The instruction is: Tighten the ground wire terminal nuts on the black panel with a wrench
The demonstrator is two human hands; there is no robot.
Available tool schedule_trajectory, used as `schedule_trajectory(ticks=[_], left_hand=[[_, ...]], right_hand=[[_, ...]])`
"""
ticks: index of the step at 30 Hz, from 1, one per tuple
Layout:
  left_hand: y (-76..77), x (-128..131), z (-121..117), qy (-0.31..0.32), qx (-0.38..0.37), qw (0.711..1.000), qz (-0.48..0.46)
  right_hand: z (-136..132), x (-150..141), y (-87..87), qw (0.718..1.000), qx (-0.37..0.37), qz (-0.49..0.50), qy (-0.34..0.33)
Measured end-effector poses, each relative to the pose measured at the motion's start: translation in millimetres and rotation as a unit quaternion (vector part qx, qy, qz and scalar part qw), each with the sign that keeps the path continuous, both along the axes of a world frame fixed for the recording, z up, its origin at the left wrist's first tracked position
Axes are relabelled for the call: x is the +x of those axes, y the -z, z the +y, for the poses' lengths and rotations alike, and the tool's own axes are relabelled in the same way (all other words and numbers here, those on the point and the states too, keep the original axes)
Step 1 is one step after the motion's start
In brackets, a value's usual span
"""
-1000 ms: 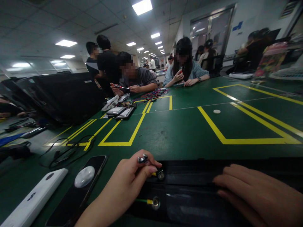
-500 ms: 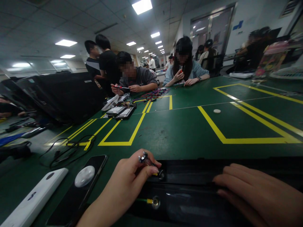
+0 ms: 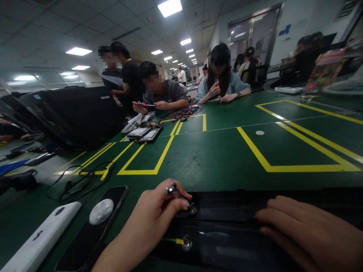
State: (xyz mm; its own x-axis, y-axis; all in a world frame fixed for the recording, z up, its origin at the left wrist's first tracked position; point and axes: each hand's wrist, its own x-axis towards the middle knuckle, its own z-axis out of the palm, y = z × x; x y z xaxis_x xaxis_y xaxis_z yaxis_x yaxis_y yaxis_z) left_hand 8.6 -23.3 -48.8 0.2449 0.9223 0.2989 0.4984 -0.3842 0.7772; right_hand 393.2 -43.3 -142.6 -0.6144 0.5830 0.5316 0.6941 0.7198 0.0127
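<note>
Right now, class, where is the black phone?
In the head view, the black phone lies lower left on the green mat, between the white block and the left hand.

**One dark glyph is the only mark close to legible**

On the white slab-shaped device (image 3: 39,232) at lower left, a dark glyph (image 3: 38,244) stands near one end, perhaps an 8, perhaps a stylised S, with a dark oval mark (image 3: 59,210) further along. The blue sign (image 3: 284,30) on the far wall is too small to read, and the print on the colourful package (image 3: 323,71) at the far right is a blur – no words can be made out.
</note>
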Motion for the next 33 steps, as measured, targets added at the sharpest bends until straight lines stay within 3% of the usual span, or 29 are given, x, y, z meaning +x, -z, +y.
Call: schedule_trajectory(ticks=[6, 12, 17, 22, 28, 33], left_hand=[[0.6, 0.4, -0.8, 0.009, 0.020, 1.000, 0.019], [-6.3, 1.3, 0.1, 0.015, 0.028, 0.999, 0.040], [-2.4, 3.7, -0.7, 0.005, 0.020, 1.000, 0.011], [4.1, 4.1, -1.6, -0.018, -0.009, 1.000, -0.010], [3.2, 4.3, 0.1, -0.023, -0.006, 1.000, 0.003], [2.9, 2.8, 0.3, -0.015, 0.006, 1.000, 0.016]], right_hand=[[0.6, 0.2, 3.0, 1.000, -0.025, 0.010, 0.006], [-1.9, 3.8, 14.2, 0.993, -0.064, 0.096, 0.019], [-1.8, 3.7, 18.0, 0.992, -0.065, 0.110, 0.017], [-1.6, 3.1, 10.9, 0.992, -0.067, 0.103, 0.015], [1.8, 0.9, -1.8, 1.000, -0.019, 0.011, -0.001], [-0.4, 0.0, -3.5, 1.000, -0.019, 0.021, -0.001]])
